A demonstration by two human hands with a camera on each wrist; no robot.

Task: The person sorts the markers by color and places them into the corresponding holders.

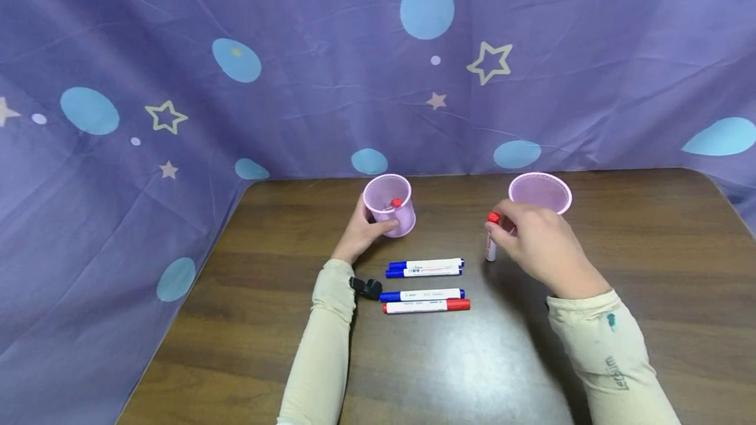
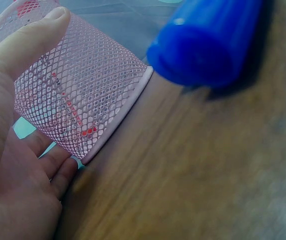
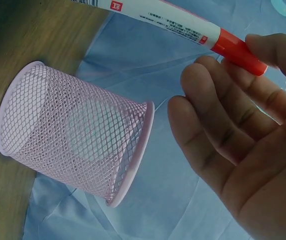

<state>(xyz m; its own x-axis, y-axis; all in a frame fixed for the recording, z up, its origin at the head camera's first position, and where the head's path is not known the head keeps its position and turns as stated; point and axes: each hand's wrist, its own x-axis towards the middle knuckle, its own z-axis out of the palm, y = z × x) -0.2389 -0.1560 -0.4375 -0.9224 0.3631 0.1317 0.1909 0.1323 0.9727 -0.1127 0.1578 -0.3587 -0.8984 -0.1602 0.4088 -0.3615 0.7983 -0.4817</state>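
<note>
My left hand [image 1: 359,231] grips a pink mesh pen cup [image 1: 406,220] at the table's back, thumb on the near side. Inside it leans a red-capped marker [image 1: 396,202], seen through the mesh in the left wrist view. Between thumb and fingertips, my right hand [image 1: 546,251] pinches a red marker [image 1: 491,250] by its red cap [image 3: 239,53]. That marker is held nearly upright, left of a second pink mesh pen cup [image 1: 540,193]. This upright cup [image 3: 75,127] shows nothing inside in the right wrist view; my right hand covers its lower part in the head view.
Between my arms lie three blue markers [image 1: 422,295] and one red marker [image 1: 425,307], roughly parallel. A blue marker end [image 2: 198,57] looms close in the left wrist view. Behind the wooden table [image 1: 248,346] hangs a purple patterned cloth [image 1: 319,71].
</note>
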